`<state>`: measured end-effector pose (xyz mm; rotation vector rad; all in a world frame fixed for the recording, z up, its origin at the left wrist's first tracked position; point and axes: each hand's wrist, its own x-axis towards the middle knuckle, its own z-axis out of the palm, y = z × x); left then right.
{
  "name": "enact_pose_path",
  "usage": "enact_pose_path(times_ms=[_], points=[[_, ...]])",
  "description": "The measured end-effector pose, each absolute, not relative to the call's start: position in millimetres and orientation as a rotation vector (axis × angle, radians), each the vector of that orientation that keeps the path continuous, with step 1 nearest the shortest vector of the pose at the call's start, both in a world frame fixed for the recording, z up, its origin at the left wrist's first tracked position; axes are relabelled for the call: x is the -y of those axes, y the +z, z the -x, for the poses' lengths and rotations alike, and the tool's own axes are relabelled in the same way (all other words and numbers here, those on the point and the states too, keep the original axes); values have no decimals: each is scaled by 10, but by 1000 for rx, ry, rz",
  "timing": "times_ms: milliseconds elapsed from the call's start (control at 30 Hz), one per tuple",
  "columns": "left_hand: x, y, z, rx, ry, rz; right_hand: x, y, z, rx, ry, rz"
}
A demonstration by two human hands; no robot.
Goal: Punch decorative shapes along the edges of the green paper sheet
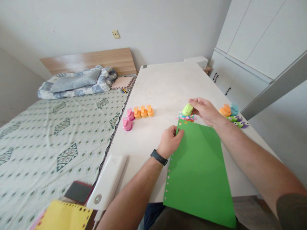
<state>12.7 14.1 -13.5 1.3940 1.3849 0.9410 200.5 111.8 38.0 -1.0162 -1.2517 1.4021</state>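
Note:
My left hand (171, 140) pinches the upper left edge of a green sheet of paper (199, 169), its thumb on top. Small punched holes run down the sheet's left edge, and a few more show at its top left corner. In my right hand (203, 110) is a lime-green craft punch (187, 109), held between thumb and fingers just above the sheet's top edge. Beneath the punch lies a small pile of colourful paper cut-outs (187, 118) on the white table (163, 83). The sheet's lower end hangs past the table's near edge, over my lap.
Pink punches (127, 124) and orange punches (143, 111) stand to the left. More punches (225, 110) in several colours are grouped at the right edge. A long white device (107, 182), a phone (78, 191) and yellow punched paper (63, 215) lie at lower left, beside the bed (48, 127).

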Motion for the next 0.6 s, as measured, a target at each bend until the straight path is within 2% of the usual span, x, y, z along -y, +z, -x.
enact_pose_path(times_ms=[600], points=[[-120, -218, -142, -1415, 836, -1604, -1018, 352, -1814, 1273, 1511, 1047]])
